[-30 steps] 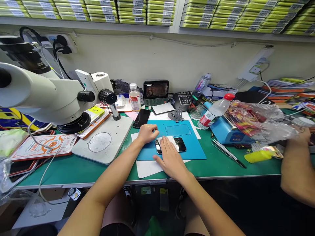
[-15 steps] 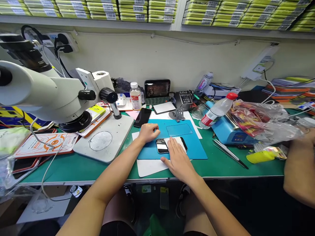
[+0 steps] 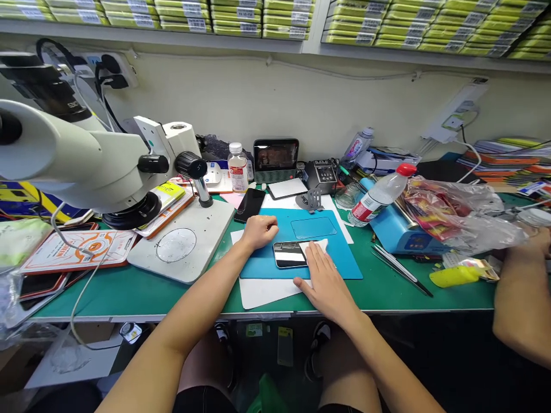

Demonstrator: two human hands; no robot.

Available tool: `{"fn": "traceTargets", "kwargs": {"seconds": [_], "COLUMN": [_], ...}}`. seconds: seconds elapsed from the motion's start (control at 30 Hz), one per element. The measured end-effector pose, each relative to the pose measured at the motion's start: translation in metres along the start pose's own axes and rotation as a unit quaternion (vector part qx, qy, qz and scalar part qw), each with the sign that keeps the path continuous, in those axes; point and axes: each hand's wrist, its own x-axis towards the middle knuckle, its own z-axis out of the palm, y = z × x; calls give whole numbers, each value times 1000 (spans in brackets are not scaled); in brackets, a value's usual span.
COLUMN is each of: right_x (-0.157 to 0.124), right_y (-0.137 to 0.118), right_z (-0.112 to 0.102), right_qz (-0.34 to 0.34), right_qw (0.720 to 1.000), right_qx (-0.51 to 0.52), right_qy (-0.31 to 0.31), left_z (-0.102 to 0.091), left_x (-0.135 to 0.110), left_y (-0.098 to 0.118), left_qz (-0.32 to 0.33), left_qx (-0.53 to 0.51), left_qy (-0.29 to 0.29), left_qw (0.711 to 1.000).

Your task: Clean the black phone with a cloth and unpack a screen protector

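Note:
A phone [image 3: 289, 255] with a dark, glossy screen lies face up on the blue mat [image 3: 262, 267], white reflections across its glass. My right hand [image 3: 325, 278] rests over the phone's right end, its fingers stretched flat on a white wipe [image 3: 321, 244] and its thumb held apart. That end of the screen is hidden by hand and wipe. To the left of the phone, my left hand [image 3: 259, 232] sits on the mat, closed in a fist with nothing showing in it. A thin clear sheet with a dark outline [image 3: 314, 228] lies behind the phone.
On the left stands a microscope [image 3: 103, 166] over its pale base. Behind the mat are a black phone [image 3: 249, 205], a bottle [image 3: 237, 169] and a small display [image 3: 276, 160]. Tweezers [image 3: 400, 268] and a red-capped bottle [image 3: 381, 195] are on the right, with another person's arm [image 3: 523, 287] beyond.
My right hand has slid right along the phone with the wipe, uncovering more of the screen's middle. My left hand stays put. The view has shifted slightly.

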Motion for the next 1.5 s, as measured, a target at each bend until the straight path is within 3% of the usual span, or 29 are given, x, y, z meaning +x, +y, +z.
{"fn": "traceTargets", "kwargs": {"seconds": [0.7, 0.87, 1.33, 1.5], "right_x": [-4, -8, -9, -17], "right_y": [19, 19, 21, 19], "right_z": [-1, -3, -8, -9], "right_qz": [-9, 2, 16, 8], "right_qw": [999, 999, 999, 999], "right_qx": [-17, -37, -38, -42], "right_qy": [-28, 4, -7, 20], "left_z": [-1, 1, 2, 1], "left_x": [0, 0, 0, 0], "left_y": [5, 2, 2, 2], "left_qz": [-8, -14, -15, -15], "left_qx": [1, 3, 7, 10], "left_qy": [3, 3, -5, -9], "left_qw": [1000, 1000, 1000, 1000]}}
